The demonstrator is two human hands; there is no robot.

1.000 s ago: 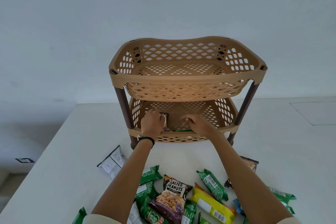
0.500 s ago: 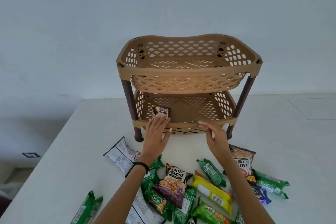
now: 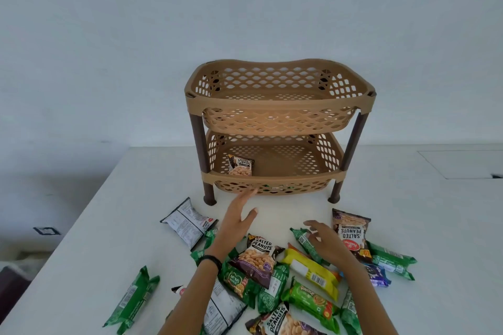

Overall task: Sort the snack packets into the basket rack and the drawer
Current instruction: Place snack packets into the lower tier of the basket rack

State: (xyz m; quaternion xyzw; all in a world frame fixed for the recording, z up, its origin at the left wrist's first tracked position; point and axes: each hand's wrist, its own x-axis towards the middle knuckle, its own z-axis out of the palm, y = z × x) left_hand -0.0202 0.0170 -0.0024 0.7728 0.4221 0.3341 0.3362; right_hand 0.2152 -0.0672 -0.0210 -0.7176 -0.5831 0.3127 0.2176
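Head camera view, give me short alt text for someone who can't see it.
A two-tier tan plastic basket rack stands on a white table, one salted peanuts packet in its lower tier. Both bare hands, left and right, hover empty over scattered snack packets.

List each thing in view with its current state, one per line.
Top basket: empty.
Bottom basket: holds one peanut packet.
Peanut packet in rack: propped upright, left side.
Loose packets: scattered on the table.
Left hand: open, empty.
Right hand: open, above the packets.

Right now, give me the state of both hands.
Left hand: open, holding nothing.
Right hand: open, holding nothing, above the packets.
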